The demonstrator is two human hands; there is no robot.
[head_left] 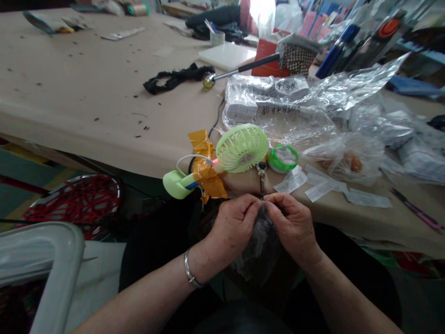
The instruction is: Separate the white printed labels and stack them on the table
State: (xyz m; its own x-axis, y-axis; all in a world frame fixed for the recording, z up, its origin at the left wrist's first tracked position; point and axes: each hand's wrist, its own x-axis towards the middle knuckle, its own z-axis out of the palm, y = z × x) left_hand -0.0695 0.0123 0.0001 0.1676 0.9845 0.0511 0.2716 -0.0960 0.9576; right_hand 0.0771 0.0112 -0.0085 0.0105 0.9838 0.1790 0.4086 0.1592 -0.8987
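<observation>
Small pale piece, mostly hidden by fingers, is pinched where both hands meet, at the near edge of the tabletop. Each grip is closed, thumb against forefinger, the left hand coming from one side and the right hand from the other. Which way its long axis runs cannot be told. Just beyond the fingertips, a slim metal rod points from the tabletop's near edge straight toward the join of the two hands; neither hand looks clearly nearer to it, and whether its tip touches the piece is unclear. Below the hands hangs a clear plastic bag. Past the rod, along that same edge, stand a green fan on the left and a green-rimmed tub on the right, with paper strips further right.
</observation>
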